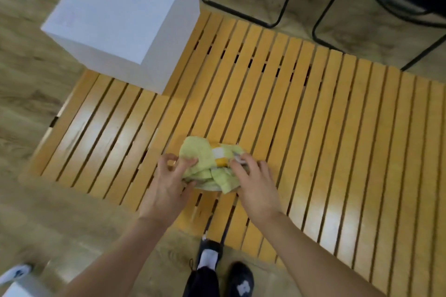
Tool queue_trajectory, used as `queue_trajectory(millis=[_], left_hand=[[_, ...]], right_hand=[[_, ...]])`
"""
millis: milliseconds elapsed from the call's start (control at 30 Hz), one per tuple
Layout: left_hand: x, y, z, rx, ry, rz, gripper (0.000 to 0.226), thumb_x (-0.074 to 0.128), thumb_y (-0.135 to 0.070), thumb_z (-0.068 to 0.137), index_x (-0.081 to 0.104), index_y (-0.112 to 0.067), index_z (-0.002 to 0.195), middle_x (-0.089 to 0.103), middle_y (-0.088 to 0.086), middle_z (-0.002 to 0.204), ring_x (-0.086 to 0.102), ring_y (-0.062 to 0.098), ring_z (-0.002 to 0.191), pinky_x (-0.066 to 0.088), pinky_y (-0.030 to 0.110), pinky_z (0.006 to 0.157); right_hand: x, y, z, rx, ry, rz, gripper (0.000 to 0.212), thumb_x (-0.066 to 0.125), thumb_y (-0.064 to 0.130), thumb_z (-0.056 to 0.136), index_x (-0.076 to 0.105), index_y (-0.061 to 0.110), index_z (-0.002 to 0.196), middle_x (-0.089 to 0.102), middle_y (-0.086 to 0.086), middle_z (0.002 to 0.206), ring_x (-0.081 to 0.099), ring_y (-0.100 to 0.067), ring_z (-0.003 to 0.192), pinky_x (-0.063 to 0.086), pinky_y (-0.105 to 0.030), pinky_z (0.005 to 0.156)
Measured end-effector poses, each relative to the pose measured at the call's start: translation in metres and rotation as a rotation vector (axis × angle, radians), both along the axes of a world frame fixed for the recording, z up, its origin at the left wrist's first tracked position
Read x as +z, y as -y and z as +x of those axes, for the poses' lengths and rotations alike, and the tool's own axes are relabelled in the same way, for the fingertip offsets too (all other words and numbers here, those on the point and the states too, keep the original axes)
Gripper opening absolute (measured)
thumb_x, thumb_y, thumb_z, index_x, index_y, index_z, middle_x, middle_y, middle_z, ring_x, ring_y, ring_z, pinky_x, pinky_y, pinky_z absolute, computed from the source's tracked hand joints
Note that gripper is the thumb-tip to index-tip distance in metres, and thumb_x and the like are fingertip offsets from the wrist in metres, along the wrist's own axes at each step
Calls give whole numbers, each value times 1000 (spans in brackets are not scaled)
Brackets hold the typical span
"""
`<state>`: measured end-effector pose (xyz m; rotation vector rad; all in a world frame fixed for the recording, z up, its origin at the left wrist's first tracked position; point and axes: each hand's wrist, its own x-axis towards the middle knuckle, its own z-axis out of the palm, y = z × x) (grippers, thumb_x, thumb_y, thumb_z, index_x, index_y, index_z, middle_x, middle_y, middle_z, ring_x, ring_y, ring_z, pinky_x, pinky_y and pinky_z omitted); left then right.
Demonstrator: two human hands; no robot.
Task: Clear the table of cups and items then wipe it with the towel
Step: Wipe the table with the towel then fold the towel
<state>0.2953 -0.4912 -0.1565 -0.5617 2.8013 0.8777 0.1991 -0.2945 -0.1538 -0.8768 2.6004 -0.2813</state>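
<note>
A crumpled light-green towel [207,166] with a white and orange patch lies near the front edge of the low slatted wooden table [313,128]. My left hand [166,185] pinches the towel's left side between thumb and fingers. My right hand [253,183] rests on the towel's right side, fingers curled over the fabric. No cups are visible on the table.
A large white box [125,19] stands at the table's far left corner. Two black metal-framed chairs [362,7] stand beyond the far edge. My feet in black shoes [224,270] are below the front edge. A white shoe [14,273] shows at bottom left.
</note>
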Motion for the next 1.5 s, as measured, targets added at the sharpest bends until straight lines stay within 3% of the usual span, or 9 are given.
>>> queue_trajectory(millis=[167, 333, 467, 567, 667, 833, 1033, 1300, 1500], left_hand=[[9, -11, -2, -46, -14, -141, 43, 69, -16, 86, 45, -24, 122, 41, 4, 142, 55, 30, 119, 55, 44, 88], [22, 0, -5, -11, -18, -73, 59, 58, -6, 90, 37, -29, 140, 47, 0, 125, 58, 19, 95, 57, 40, 76], [21, 15, 23, -187, -5, -209, 54, 60, -28, 92, 37, -48, 136, 40, -4, 121, 54, 22, 105, 55, 37, 83], [21, 35, 33, -172, -4, -301, 57, 72, -39, 84, 38, -57, 126, 43, -14, 133, 44, 23, 127, 55, 46, 90], [15, 47, 33, -407, 165, -260, 115, 74, -4, 75, 4, -54, 152, -3, 6, 165, 14, 41, 147, 62, 43, 78], [-5, 67, 27, -497, 277, -167, 112, 63, -52, 83, -31, -50, 144, -40, -14, 155, -18, 37, 150, 49, 50, 104], [-12, 114, 5, -424, 152, -253, 120, 80, -10, 74, -3, -45, 154, 8, 0, 165, 33, 38, 138, 60, 40, 85], [-4, 275, 11, -104, 118, -289, 104, 67, 13, 75, 23, -36, 156, 21, 2, 163, 38, 38, 137, 50, 53, 98], [0, 268, 26, -179, 73, -48, 95, 67, 14, 77, 34, -34, 152, 32, 2, 159, 45, 34, 135, 52, 53, 98]], right_hand=[[6, -44, 27, 93, 57, -119, 77, 67, 0, 78, 39, 31, 142, 29, -4, 152, 41, -32, 125, 45, -46, 103], [9, -39, 31, -499, 537, -416, 100, 77, 46, 80, 11, 38, 155, 38, 8, 147, 42, -11, 131, 41, -36, 110], [13, -12, 28, -170, 122, -167, 70, 73, 37, 81, 37, 34, 141, 48, 3, 130, 46, -24, 123, 43, -42, 99], [10, 17, 43, 3, 24, -88, 91, 75, 30, 79, 19, 42, 150, 28, -9, 148, 29, -39, 139, 33, -61, 105], [-6, 30, 49, 60, 158, 24, 113, 73, 41, 84, -22, 58, 144, -25, -1, 162, -11, -44, 149, 8, -71, 111], [-28, 42, 35, 59, 192, 70, 110, 66, 23, 92, -24, 59, 142, -47, 7, 152, -13, -41, 150, 19, -65, 115], [-24, 97, 6, 200, 28, 156, 113, 78, 36, 81, -9, 41, 153, 2, -11, 166, 24, -49, 143, 48, -58, 101], [-17, 300, -21, 355, 59, -3, 93, 62, 13, 95, 0, 58, 148, 8, -6, 165, 19, -53, 139, 44, -58, 101], [-14, 276, 4, 357, -21, 12, 101, 66, -5, 81, 15, 44, 152, 27, -14, 155, 37, -53, 125, 54, -53, 85]])
